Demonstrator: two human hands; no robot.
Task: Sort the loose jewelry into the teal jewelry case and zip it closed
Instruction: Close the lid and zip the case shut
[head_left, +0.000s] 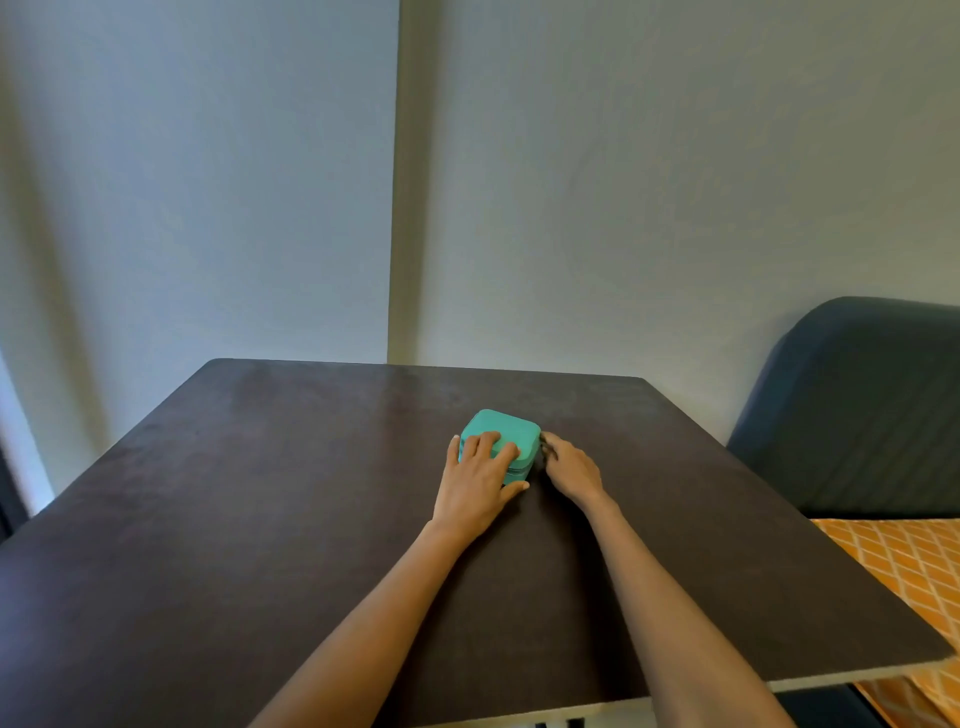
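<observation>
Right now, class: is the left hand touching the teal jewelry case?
Touching. The head view shows the left hand lying on the lid of the teal jewelry case, fingers on top and thumb against its near side.

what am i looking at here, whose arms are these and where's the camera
There is no machine here. The arms belong to a person, and the one picture comes from a wide-angle camera worn on their head, looking forward and down, so you see roughly what they see.

In front of them is a dark table with a small teal jewelry case on it. Its lid is down. The left hand lies on top of the case, fingers over the lid and thumb against its near side, steadying it. The right hand is at the case's right side with its fingertips pinching something small there, likely the zipper pull, though it is too small to be sure.

No loose jewelry shows on the table. A dark chair stands to the right.
</observation>
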